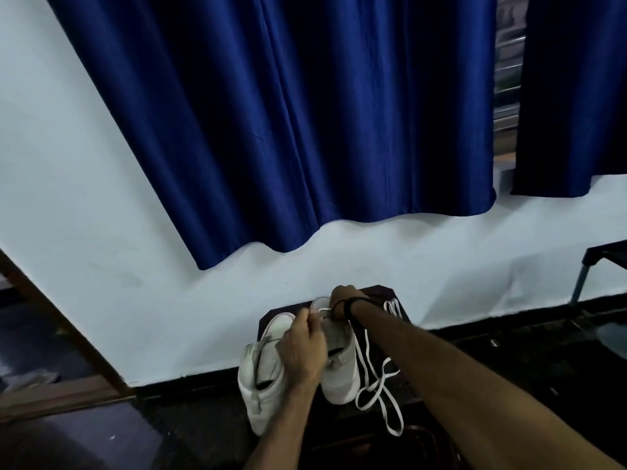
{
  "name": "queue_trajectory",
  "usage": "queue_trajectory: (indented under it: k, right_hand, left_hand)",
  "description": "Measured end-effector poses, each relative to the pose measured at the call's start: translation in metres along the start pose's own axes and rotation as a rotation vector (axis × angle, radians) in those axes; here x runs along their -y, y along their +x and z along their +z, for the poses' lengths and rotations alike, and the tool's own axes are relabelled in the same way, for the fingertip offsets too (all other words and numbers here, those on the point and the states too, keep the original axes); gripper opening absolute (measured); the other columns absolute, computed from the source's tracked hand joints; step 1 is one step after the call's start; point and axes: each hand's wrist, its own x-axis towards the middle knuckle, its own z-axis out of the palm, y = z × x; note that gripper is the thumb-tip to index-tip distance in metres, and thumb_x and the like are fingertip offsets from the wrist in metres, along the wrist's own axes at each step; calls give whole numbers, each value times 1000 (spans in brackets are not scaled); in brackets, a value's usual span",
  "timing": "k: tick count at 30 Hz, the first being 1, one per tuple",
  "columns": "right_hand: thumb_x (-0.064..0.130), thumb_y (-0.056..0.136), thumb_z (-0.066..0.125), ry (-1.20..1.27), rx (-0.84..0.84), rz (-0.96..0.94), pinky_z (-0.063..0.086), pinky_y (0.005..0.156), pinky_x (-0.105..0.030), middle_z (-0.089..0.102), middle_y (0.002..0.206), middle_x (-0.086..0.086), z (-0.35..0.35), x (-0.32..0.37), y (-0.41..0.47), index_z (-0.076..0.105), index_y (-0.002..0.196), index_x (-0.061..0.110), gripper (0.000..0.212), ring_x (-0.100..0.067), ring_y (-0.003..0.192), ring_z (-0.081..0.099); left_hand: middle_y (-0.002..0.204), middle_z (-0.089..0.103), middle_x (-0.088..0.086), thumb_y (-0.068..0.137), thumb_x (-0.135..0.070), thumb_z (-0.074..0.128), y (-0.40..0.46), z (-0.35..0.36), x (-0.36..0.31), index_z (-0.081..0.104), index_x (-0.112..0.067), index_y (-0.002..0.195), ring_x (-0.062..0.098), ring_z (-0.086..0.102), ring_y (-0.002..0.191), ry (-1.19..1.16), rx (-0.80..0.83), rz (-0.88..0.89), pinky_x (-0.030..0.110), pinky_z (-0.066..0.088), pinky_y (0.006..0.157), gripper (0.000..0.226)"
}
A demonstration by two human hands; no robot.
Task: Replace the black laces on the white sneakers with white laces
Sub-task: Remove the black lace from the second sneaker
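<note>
While both my hands work low in the centre of the frame, two white sneakers sit side by side on a small dark table against the pale wall. My left hand lies over the gap between the left sneaker and the right sneaker, its fingertips pinching a white lace near the toe end. My right hand reaches past the right sneaker's toe, fingers curled round the same lace; a dark band circles that wrist. More white lace trails in loose loops to the right of the right sneaker. Another white lace lies bunched at the table's far right corner. Blue curtains fill the upper frame.
</note>
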Motion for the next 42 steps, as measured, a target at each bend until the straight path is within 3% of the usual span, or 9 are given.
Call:
queue_trajectory:
  k: [5, 10, 17, 20, 26, 28, 35, 39, 42]
  right_hand:
    - [29, 93, 58, 134, 9, 69, 36, 107, -39, 49, 138, -15, -3, 6, 18, 52, 132, 8, 45, -32, 129, 45]
    - [38, 95, 57, 1019, 305, -5, 43, 60, -28, 55, 59, 0, -31, -10, -16, 58, 81, 12, 30, -16, 55, 50]
    - [50, 95, 51, 816, 341, -226, 31, 41, -17, 37, 49, 8, -102, -23, -91, 72, 82, 19, 40, -8, 42, 30]
    - [52, 89, 59, 877, 230, -281, 33, 55, -22, 40, 55, 7, -116, -21, -103, 66, 82, 17, 37, -11, 50, 33]
    - [36, 94, 57, 1181, 103, -332, 26, 54, -23, 30, 54, 7, -162, -40, -119, 56, 88, 17, 20, -9, 45, 24]
    - [34, 98, 51, 1192, 109, -366, 25, 47, -19, 30, 54, 8, -177, -45, -126, 57, 89, 18, 20, -6, 40, 20]
    - [31, 101, 47, 913, 143, -333, 10, 41, -20, 34, 56, 8, -160, -26, -133, 59, 95, 16, 20, -5, 44, 19]
    - [28, 97, 56, 859, 211, -344, 15, 43, -18, 39, 58, 8, -150, -9, -139, 62, 93, 14, 15, -5, 48, 22]
    - [29, 93, 61, 860, 160, -334, 18, 45, -19, 37, 57, 8, -152, -14, -147, 62, 91, 14, 15, -7, 50, 24]
  left_hand:
    - [72, 68, 12, 96, -43, 27, -18, 4, -21, 61, -17, 90, 39, 64, 73, 149, -92, 51, 46, 49, 73, 44]
    - [79, 69, 17, 99, -37, 34, -24, 8, -39, 59, -10, 93, 40, 65, 78, -1, -210, -26, 38, 35, 63, 38]
    - [99, 63, -7, 89, -35, 69, 29, -11, -64, 59, -20, 111, 14, 62, 83, -528, 158, -179, 37, 54, 75, 29]
    - [56, 49, -5, 97, -36, 57, 33, -18, -79, 69, -12, 94, 8, 44, 46, -548, 352, -148, 26, 42, 47, 27]
    - [71, 67, 12, 97, -28, 52, 30, -29, -49, 63, -15, 69, 29, 60, 59, -589, -67, -570, 36, 52, 60, 32]
    - [80, 69, 11, 87, -15, 60, 25, -36, -49, 66, -17, 81, 30, 62, 68, -597, -21, -513, 30, 53, 54, 9]
    - [52, 45, -9, 84, -14, 72, 7, -45, -107, 61, -27, 116, 6, 39, 44, -735, 330, -96, 19, 34, 47, 36]
    - [41, 45, -16, 95, -22, 61, -2, -48, -125, 70, -10, 96, 0, 40, 40, -694, 430, -39, 15, 33, 46, 15]
    - [46, 40, -10, 97, -31, 58, 11, -43, -101, 61, -17, 66, 9, 34, 43, -730, 195, -292, 22, 27, 44, 34]
